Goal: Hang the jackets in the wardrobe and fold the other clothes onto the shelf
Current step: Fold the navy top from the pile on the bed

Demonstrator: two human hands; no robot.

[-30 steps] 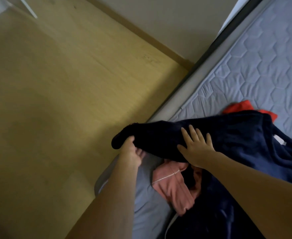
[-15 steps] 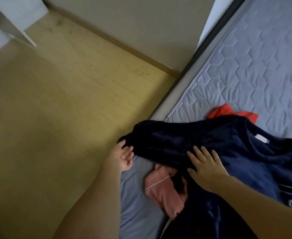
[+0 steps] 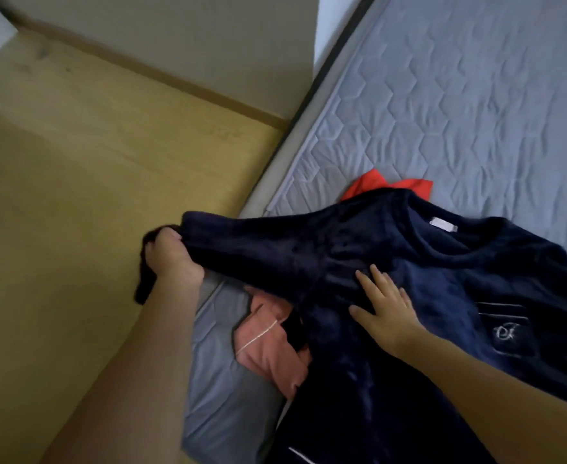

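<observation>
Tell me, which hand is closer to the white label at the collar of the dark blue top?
The right hand. It lies flat on the dark blue top, just below the white label. The left hand grips the sleeve end out over the bed's edge, much farther away.

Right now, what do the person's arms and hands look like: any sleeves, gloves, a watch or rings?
Both forearms are bare as far as the picture shows, with no sleeves in view. The left hand and right hand wear no gloves, and no watch, bracelet or ring shows on either.
</observation>
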